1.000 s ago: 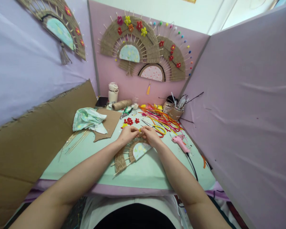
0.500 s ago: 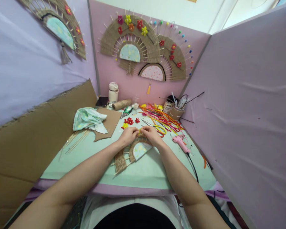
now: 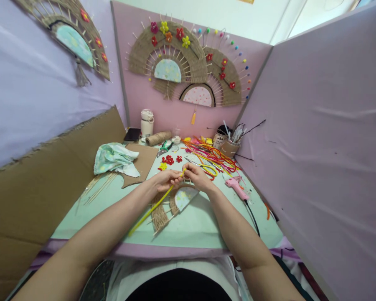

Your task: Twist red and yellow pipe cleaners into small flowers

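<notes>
A yellow pipe cleaner (image 3: pixel 153 209) runs from between my fingers down and left toward the table's front edge. My left hand (image 3: pixel 168 179) pinches it near its upper end. Just beside, my right hand (image 3: pixel 194 174) is closed on the bent tip. Under both hands lies a twine-woven fan (image 3: pixel 159 217) with stick ribs and a pale green floral half-round centre (image 3: pixel 184 197); the hands hide its upper part. Red pipe-cleaner flowers (image 3: pixel 168 159) and a yellow flower (image 3: pixel 163 166) sit just beyond my left hand. Yellow-handled scissors (image 3: pixel 209 169) lie beyond my right hand.
A pink glue gun (image 3: pixel 237 188) with a black cord lies at right. Loose pipe cleaners (image 3: pixel 213 152) spread behind the scissors. Green cloth (image 3: pixel 114 159), cardboard (image 3: pixel 144 156) and thin sticks (image 3: pixel 102 188) are at left. A white bottle (image 3: pixel 147 123) and twine roll (image 3: pixel 159 138) stand behind.
The yellow pipe cleaner's long tail now shows, stretching down-left across the fan. My left hand has turned, its fingers more visible. The view has shifted slightly.
</notes>
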Motion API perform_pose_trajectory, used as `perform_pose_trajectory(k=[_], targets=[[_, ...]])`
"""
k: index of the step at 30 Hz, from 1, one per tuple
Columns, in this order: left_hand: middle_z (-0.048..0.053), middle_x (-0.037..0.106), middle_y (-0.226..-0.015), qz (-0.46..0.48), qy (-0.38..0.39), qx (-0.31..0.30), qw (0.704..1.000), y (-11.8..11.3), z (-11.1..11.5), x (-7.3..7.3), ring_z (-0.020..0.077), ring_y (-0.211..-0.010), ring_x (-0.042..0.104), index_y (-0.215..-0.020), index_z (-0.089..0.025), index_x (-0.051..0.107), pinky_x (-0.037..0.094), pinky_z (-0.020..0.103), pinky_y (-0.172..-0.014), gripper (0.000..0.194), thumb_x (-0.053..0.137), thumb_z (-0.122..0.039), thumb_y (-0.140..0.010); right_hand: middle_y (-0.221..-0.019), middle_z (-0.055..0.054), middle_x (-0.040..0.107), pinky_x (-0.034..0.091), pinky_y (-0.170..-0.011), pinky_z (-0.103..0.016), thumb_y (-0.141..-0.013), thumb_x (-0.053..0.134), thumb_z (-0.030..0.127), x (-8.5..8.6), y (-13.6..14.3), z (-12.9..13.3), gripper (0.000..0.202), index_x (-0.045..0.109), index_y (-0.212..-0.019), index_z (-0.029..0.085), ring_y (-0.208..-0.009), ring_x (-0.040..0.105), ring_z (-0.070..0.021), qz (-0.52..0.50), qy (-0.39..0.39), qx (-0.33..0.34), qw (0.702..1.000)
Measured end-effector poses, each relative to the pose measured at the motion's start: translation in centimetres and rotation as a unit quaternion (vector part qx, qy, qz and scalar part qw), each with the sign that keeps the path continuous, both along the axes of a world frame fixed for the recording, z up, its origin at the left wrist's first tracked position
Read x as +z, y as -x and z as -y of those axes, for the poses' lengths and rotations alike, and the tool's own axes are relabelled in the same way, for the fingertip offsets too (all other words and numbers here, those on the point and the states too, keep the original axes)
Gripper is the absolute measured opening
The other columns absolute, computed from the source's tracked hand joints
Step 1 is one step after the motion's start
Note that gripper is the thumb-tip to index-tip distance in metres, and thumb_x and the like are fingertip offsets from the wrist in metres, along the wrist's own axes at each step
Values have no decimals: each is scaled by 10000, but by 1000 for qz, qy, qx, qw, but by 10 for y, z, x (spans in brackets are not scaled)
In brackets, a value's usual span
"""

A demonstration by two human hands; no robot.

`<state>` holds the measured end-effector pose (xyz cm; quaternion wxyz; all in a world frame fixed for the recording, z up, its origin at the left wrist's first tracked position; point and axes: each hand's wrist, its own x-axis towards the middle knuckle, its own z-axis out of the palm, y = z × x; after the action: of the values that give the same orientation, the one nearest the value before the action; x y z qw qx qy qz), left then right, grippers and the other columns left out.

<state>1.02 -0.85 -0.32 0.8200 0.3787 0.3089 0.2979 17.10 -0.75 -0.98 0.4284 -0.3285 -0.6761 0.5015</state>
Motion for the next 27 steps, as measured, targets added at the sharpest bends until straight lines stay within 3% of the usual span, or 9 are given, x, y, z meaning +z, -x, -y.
perform_pose_trajectory(k=[2, 5, 8, 11, 15, 17, 23, 27], targets=[[-12, 430, -564, 65, 59, -53, 995, 4, 0, 6, 14, -436, 391, -691, -92, 519, 282, 73, -382, 99, 502, -9, -743, -687, 29, 497, 373, -598, -228, -767, 563, 355, 0, 2, 0, 177, 501, -776, 190, -619, 461, -96, -41, -11, 9, 999], [3, 469, -576, 53, 40, -3, 998, 6, 0, 10, 13, -439, 404, -703, -82, 552, 271, 74, -364, 60, 529, -38, -738, -681, 38, 492, 357, -569, -217, -735, 613, 390, -1, 3, -2, 230, 524, -828, 199, -586, 439, -85, -66, 13, -18, 998], [17, 536, -580, -45, -79, 122, 988, 2, -1, 8, 24, -443, 426, -672, -88, 576, 273, 103, -365, 45, 593, -111, -708, -620, 56, 479, 306, -506, -206, -711, 629, 433, -3, 1, -7, 294, 548, -862, 194, -506, 383, -68, -62, 67, -65, 994], [9, 574, -564, -154, -215, 202, 943, -2, 1, 4, 45, -459, 457, -658, -105, 593, 325, 140, -415, 89, 613, -188, -687, -554, 58, 460, 262, -467, -206, -700, 624, 463, -5, -1, -10, 309, 577, -776, 168, -462, 354, -60, -34, 97, -96, 990], [-16, 564, -501, -258, -325, 205, 886, -7, 4, -1, 71, -452, 467, -618, -124, 593, 349, 183, -454, 143, 588, -252, -683, -508, 58, 463, 269, -459, -212, -663, 655, 425, -3, 0, -7, 281, 598, -716, 155, -455, 359, -64, -10, 104, -105, 989], [-21, 556, -485, -275, -346, 198, 875, -8, 4, -3, 76, -444, 464, -608, -129, 589, 347, 192, -454, 165, 577, -274, -687, -497, 58, 469, 270, -458, -212, -650, 666, 404, -1, 1, -4, 268, 601, -711, 151, -454, 358, -64, -10, 109, -101, 989], [4, 586, -541, -216, -285, 183, 916, -12, 6, -3, 71, -472, 491, -638, -118, 588, 379, 182, -463, 134, 564, -234, -701, -522, 43, 508, 259, -459, -207, -620, 682, 422, 1, 0, -2, 302, 587, -703, 148, -461, 354, -59, -28, 116, -80, 990], [24, 573, -556, -119, -179, 168, 962, -14, 6, -1, 43, -466, 456, -615, -99, 579, 347, 144, -423, 108, 570, -160, -704, -540, 41, 514, 264, -461, -202, -603, 689, 428, 0, 0, -3, 309, 572, -695, 157, -475, 374, -63, -39, 108, -79, 990]])
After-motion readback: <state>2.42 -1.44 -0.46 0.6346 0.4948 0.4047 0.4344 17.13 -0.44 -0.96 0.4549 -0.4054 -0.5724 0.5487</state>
